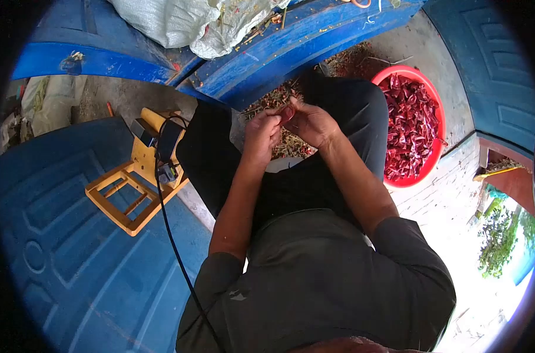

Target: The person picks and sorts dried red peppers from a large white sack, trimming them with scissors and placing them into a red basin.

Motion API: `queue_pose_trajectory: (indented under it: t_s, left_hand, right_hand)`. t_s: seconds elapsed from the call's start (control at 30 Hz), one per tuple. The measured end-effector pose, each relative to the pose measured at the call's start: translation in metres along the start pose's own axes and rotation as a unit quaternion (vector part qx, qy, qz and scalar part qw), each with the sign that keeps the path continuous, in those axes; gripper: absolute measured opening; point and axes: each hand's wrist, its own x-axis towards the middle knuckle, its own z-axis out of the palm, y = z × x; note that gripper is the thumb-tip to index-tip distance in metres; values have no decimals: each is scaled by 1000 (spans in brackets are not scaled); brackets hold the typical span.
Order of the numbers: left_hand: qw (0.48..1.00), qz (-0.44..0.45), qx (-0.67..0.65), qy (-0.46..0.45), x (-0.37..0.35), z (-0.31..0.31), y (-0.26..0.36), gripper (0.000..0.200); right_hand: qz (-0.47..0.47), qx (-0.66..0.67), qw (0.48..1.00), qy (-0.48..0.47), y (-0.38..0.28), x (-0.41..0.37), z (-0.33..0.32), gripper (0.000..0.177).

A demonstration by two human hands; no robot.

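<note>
A dark red dried chili pepper (287,113) is held between my two hands, above my lap. My left hand (261,134) is closed, its thumb and fingers pinching one side of the pepper. From the other side my right hand (315,125) grips it, fingers curled in and fingertips meeting the left ones. Below both hands, between my knees, lies a heap of dry stems and chili scraps (294,146). To my right, beside my knee, a red plastic basin (437,141) is filled with dried red chili pieces (407,126).
A blue table (267,53) stands in front, bearing a white woven sack (167,23) and scattered seeds. To the left, a small wooden chair (132,200) carries a dark device with a black cable (170,235) running to me. Blue doors (73,235) flank both sides.
</note>
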Motion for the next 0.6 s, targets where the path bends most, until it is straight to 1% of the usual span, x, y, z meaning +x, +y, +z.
queue_pose_trajectory:
  t_s: [0.07, 0.2, 0.27, 0.4, 0.47, 0.5, 0.57, 0.6]
  left_hand:
    - [999, 1, 5, 36, -2, -2, 1, 19]
    - [998, 16, 54, 16, -7, -3, 13, 18]
    - [997, 23, 74, 11, -7, -2, 16, 19]
    - [998, 16, 58, 5, -8, 1, 16, 18]
    - [998, 10, 64, 10, -8, 0, 18, 18]
    - [998, 8, 62, 13, -9, -2, 15, 18]
    - [998, -4, 63, 24, -5, -2, 12, 17]
    - [998, -3, 63, 23, -1, -2, 11, 17]
  right_hand:
    - [17, -24, 1000, -4, -2, -3, 0, 24]
    - [27, -21, 999, 22, -2, -6, 3, 25]
    - [38, -31, 999, -14, -5, -10, 6, 26]
    - [39, -2, 999, 16, -3, -8, 0, 26]
    - [19, -2, 1000, -12, -2, -10, 2, 24]
    - [22, -1, 1000, -10, 2, -8, -1, 24]
    - [-65, -53, 996, 18, 4, 1, -8, 20]
    - [-67, -53, 996, 18, 4, 4, -6, 20]
